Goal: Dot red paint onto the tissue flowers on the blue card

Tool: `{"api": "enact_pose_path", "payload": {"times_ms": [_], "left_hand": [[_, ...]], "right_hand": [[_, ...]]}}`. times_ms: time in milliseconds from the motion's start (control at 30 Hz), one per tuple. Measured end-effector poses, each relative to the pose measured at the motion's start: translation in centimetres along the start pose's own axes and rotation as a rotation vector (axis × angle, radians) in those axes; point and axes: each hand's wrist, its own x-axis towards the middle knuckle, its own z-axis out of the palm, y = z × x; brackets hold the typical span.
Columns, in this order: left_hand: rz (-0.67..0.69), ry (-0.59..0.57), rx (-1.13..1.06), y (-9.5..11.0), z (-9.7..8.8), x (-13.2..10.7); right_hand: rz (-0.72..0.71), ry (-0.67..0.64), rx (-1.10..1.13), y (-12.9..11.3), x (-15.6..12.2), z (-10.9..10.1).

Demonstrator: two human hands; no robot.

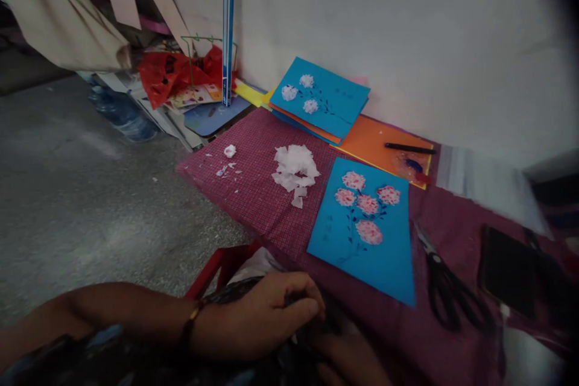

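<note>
My left hand (275,313), with a bracelet at its wrist, rests over my lap in front of the table. Its fingers curl in toward the thumb; what they hold, if anything, is hidden. Lower and to its right, my right hand (341,350) is dark, blurred and partly covered, so its fingers do not show. Nearest on the table lies a blue card (344,253) with several pink-and-white flowers and dark blue leaves. Left of it sits a pile of torn white paper pieces (296,166). A small crumpled white paper ball (230,151) lies farther left among scraps.
Black-handled scissors (446,289) and a dark phone (509,271) lie to the right. Behind are a blue card with white flowers (335,90), an orange sheet (362,139) and a black pen (409,148). A red bag (167,75) and plastic bottle (122,114) stand left.
</note>
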Motion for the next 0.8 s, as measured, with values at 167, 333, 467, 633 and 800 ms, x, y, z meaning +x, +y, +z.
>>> {"api": "enact_pose_path", "payload": {"times_ms": [167, 333, 467, 633, 800], "left_hand": [[-0.039, -0.022, -0.019, 0.2, 0.2, 0.4], [0.073, -0.058, -0.146, 1.3, -1.9, 3.0], [0.382, 0.143, -0.190, 1.7, -4.7, 8.0], [0.393, 0.198, -0.023, -0.8, -6.6, 12.1], [0.386, 0.094, 0.084, -3.3, -7.5, 11.6]], "right_hand": [[0.046, 0.001, -0.030, -0.2, -0.1, 0.2], [0.139, 0.219, 0.055, -2.4, 1.0, -1.2], [0.189, 0.447, 0.139, -2.3, 1.5, -5.1], [0.281, 0.898, 0.045, 3.2, 1.3, -13.3], [0.592, 1.096, -0.015, 10.9, 1.8, -21.9]]}}
